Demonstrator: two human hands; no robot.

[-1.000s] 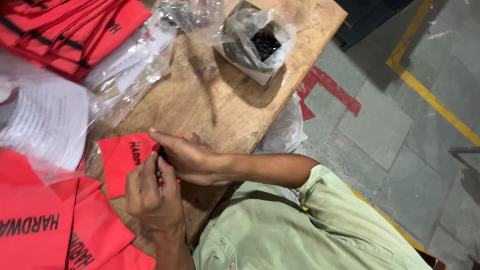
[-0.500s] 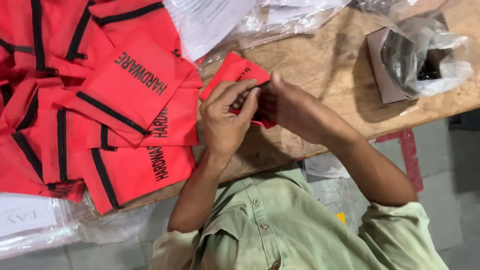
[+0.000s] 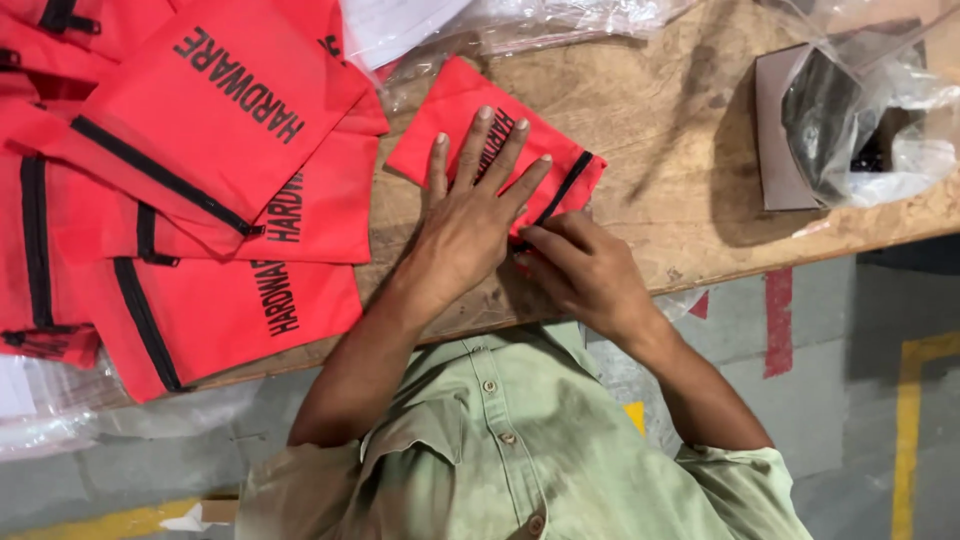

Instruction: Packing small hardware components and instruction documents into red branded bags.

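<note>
The left hand (image 3: pixel 470 215) lies flat, fingers spread wide, pressing down on a small red pouch (image 3: pixel 470 115) on the wooden table (image 3: pixel 660 150). The hand grips nothing; its palm and fingers cover the pouch's near half, with the far corner and the black lettering showing between and beyond the fingers. The right hand (image 3: pixel 585 270) sits just beside the left, at the pouch's near right edge, fingers curled with the tips pinched at the end of the black zipper (image 3: pixel 565 188); whether it actually holds the pull cannot be told.

Left of the left hand, close by, lies a pile of pouches (image 3: pixel 200 160), red, rectangular, each with a black zipper strip and black block lettering, overlapping at different angles. Beyond the fingertips, at the table's far edge, lie crumpled clear plastic bags (image 3: pixel 560 20) and a sheet of white paper (image 3: pixel 400 25). Well to the right of the right hand stands a small grey cardboard box (image 3: pixel 775 130), with a clear plastic bag (image 3: pixel 880 110) of dark small parts in it. Below the table edge the grey floor carries red tape (image 3: pixel 778 320) and a yellow line (image 3: pixel 910 420).
</note>
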